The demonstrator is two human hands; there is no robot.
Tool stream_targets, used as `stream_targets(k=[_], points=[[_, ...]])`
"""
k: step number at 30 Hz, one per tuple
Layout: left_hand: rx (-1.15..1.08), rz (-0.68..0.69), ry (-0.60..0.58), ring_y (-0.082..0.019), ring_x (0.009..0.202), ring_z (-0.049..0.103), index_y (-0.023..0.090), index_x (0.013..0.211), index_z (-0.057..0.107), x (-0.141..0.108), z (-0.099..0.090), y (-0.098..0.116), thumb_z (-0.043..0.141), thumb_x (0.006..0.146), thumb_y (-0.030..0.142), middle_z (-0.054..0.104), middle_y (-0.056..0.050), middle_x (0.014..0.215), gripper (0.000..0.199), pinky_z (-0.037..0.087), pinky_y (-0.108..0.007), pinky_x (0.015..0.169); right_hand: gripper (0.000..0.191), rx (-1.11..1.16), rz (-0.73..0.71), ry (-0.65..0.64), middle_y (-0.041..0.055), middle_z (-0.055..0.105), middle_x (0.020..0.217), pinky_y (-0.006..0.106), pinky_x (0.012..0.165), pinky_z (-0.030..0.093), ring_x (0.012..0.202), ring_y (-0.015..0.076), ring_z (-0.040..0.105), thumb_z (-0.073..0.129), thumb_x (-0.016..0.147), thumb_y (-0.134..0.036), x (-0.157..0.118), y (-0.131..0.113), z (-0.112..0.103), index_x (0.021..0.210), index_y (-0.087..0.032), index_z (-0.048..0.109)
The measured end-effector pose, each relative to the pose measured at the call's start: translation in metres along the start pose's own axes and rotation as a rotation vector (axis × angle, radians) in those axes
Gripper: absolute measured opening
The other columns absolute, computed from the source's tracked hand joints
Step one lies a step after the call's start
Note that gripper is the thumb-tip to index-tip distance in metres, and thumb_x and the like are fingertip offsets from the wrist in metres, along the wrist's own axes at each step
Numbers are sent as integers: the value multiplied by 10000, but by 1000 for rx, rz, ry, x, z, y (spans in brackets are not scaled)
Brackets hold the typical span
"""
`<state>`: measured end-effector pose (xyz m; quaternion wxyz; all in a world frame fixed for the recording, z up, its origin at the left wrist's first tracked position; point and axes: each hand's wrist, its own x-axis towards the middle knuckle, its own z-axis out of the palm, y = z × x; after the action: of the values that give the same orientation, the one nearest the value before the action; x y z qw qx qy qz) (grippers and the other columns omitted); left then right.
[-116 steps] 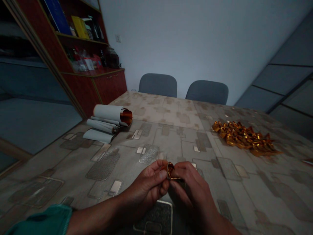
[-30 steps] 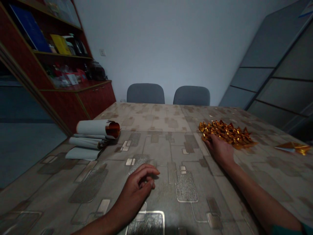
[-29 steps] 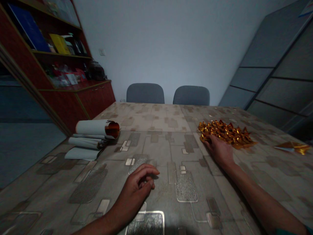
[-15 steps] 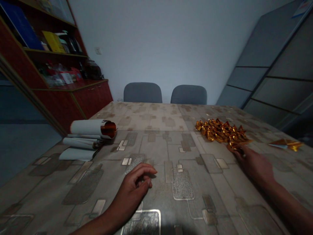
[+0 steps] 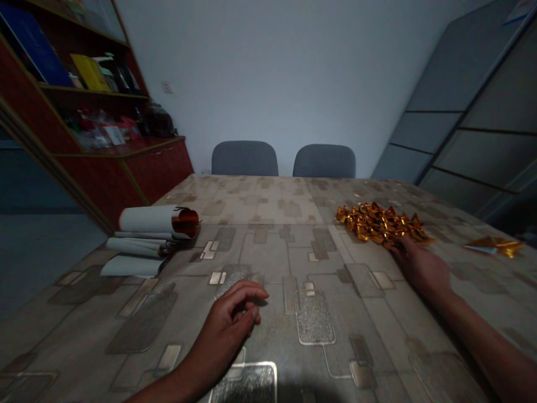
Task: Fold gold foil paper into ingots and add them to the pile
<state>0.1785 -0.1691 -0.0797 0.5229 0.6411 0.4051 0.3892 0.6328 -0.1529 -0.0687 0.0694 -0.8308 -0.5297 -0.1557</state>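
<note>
Foil twists [image 5: 380, 224], crinkled gold, right hand [image 5: 422, 271] touching

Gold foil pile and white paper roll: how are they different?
The gold foil pile is many small crumpled pieces; the white paper roll is one long tube. The pile shines gold all over; the roll is white with a coppery shine at its end. The pile lies right, the roll left. Both rest on the patterned table.
</note>
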Motion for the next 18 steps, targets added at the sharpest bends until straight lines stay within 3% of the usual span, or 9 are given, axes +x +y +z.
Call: stream_targets(k=[8, 12, 18], points=[[17, 11, -7, -128, 742, 567, 251, 987, 708, 0, 1, 1, 574, 858, 197, 592, -26, 1087, 195, 441, -239, 617, 362, 26, 9, -11, 140, 764, 1041, 341, 516, 401, 782, 349, 698, 485, 961, -484, -21, 15, -4, 1160, -232, 653], [26, 24, -6, -131, 754, 573, 247, 988, 712, 2, 1, 2, 577, 858, 201, 596, -29, 1091, 193, 458, -252, 656, 341, 23, 22, -24, 145, 760, 1029, 334, 530, 401, 811, 341, 697, 480, 976, -454, -13, 14, 0, 1165, -224, 646], [3, -4, 1, -114, 712, 561, 243, 975, 710, 0, 0, 2, 570, 860, 192, 585, -28, 1091, 189, 427, -220, 572, 337, 11, 43, -44, 157, 759, 954, 319, 519, 367, 768, 336, 691, 487, 982, -455, -1, 5, 2, 1160, -214, 640]])
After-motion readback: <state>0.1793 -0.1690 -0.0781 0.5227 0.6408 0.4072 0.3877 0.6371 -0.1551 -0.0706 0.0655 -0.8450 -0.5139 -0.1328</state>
